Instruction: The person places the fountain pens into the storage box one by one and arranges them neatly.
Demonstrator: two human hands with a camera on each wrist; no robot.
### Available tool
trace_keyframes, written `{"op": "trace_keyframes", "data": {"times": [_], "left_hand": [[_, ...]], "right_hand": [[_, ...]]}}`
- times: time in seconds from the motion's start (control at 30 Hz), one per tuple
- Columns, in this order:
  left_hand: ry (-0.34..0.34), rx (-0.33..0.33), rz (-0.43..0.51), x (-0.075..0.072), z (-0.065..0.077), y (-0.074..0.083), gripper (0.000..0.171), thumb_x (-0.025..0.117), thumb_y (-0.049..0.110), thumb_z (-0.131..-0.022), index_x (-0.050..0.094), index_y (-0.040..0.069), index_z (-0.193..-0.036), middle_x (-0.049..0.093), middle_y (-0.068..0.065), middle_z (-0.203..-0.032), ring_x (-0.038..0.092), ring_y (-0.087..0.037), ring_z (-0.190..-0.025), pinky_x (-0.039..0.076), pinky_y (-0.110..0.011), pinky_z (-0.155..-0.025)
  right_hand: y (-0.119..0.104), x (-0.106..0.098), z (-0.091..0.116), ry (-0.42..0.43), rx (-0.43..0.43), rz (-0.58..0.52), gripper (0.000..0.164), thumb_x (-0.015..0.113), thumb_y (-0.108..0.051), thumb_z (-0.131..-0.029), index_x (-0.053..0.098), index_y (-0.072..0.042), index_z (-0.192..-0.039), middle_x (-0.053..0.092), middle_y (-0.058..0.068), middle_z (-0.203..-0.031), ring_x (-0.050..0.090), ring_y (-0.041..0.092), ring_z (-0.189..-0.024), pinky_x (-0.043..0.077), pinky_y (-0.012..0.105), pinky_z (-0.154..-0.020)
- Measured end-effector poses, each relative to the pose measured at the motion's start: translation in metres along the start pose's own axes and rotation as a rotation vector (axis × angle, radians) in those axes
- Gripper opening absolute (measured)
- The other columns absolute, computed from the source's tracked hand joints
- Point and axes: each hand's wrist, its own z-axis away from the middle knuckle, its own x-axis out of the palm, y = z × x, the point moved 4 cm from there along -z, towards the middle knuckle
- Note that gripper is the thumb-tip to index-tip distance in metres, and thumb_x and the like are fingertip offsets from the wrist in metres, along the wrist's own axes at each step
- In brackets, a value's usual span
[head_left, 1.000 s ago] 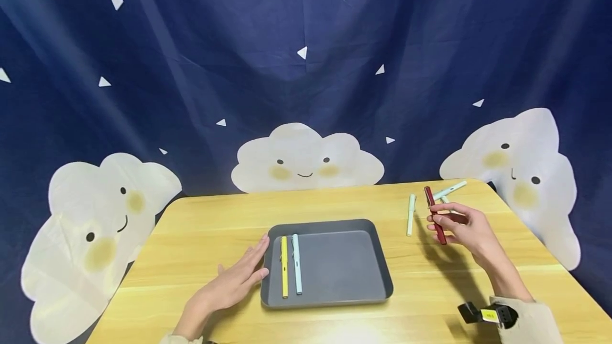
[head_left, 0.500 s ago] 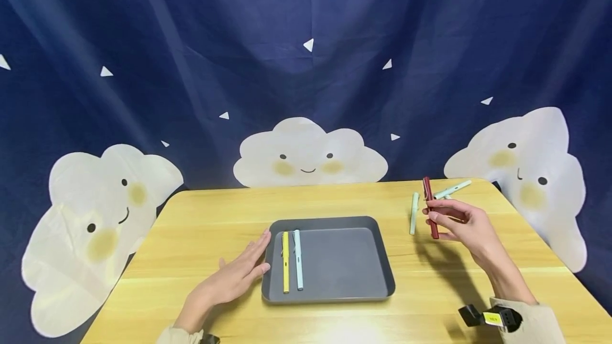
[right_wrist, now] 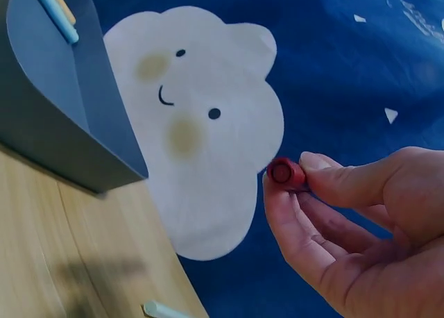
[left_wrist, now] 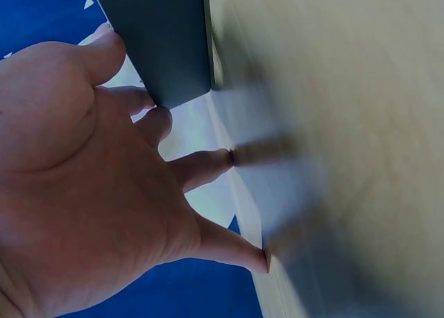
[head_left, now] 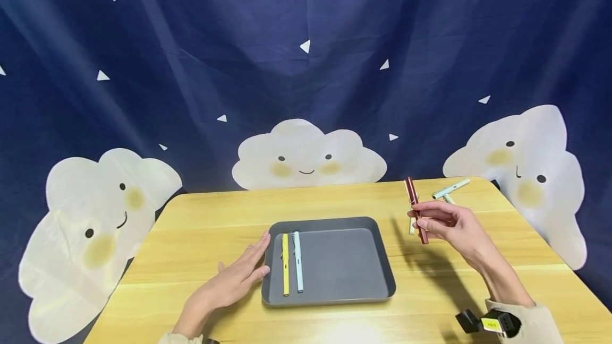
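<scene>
Gray tray [head_left: 341,261] is holding a yellow pen [head_left: 286,264] and a pale blue pen [head_left: 298,261], both lying side by side near its left wall. Tray floor is stretching from the blue one to the right wall; bare wood of the table [head_left: 205,227] is separating that edge from the pens beyond. Left hand [head_left: 234,280] is resting against the tray's left edge, fingers spread. Right hand [head_left: 454,230] is pinching a dark red pen [head_left: 411,191] above the table, right of the tray. Pale green pen [head_left: 411,227] is lying partly behind it.
</scene>
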Motion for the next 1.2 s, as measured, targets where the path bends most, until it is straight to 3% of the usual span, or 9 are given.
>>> {"op": "trace_keyframes", "data": {"times": [0.23, 0.57, 0.9, 1.2], "left_hand": [[0.003, 0.005, 0.006, 0.004, -0.003, 0.003, 0.068, 0.044, 0.044, -0.11, 0.009, 0.027, -0.167, 0.008, 0.007, -0.171, 0.018, -0.043, -0.153, -0.003, -0.092, -0.092], [-0.001, 0.008, 0.006, 0.004, -0.004, 0.007, 0.067, 0.043, 0.042, -0.11, 0.01, 0.026, -0.167, 0.008, 0.006, -0.171, 0.019, -0.042, -0.153, -0.002, -0.092, -0.093], [0.005, 0.012, -0.001, 0.001, -0.002, 0.004, 0.067, 0.043, 0.041, -0.111, 0.009, 0.026, -0.167, 0.007, 0.006, -0.171, 0.021, -0.043, -0.152, -0.003, -0.092, -0.092], [0.011, 0.011, -0.013, 0.002, -0.001, 0.0, 0.067, 0.042, 0.043, -0.111, 0.009, 0.026, -0.167, 0.007, 0.006, -0.171, 0.02, -0.043, -0.152, -0.003, -0.092, -0.092]], "right_hand": [[-0.006, 0.014, 0.005, -0.017, -0.001, 0.072, 0.034, 0.069, 0.001, -0.096, 0.063, 0.009, -0.129, 0.071, -0.001, -0.113, 0.075, 0.015, -0.096, 0.061, 0.032, -0.078], [-0.012, 0.032, 0.007, 0.002, -0.058, -0.013, 0.025, 0.07, 0.006, -0.094, 0.069, 0.008, -0.118, 0.076, 0.009, -0.103, 0.076, 0.018, -0.092, 0.061, 0.036, -0.076], [-0.003, 0.052, 0.001, 0.012, -0.013, -0.019, 0.033, 0.073, 0.001, -0.094, 0.068, 0.007, -0.126, 0.076, 0.006, -0.108, 0.075, 0.016, -0.091, 0.061, 0.037, -0.078], [0.004, 0.077, 0.001, 0.023, 0.004, -0.029, 0.038, 0.076, 0.0, -0.091, 0.064, 0.012, -0.125, 0.076, 0.005, -0.108, 0.076, 0.02, -0.089, 0.062, 0.04, -0.076]]}}
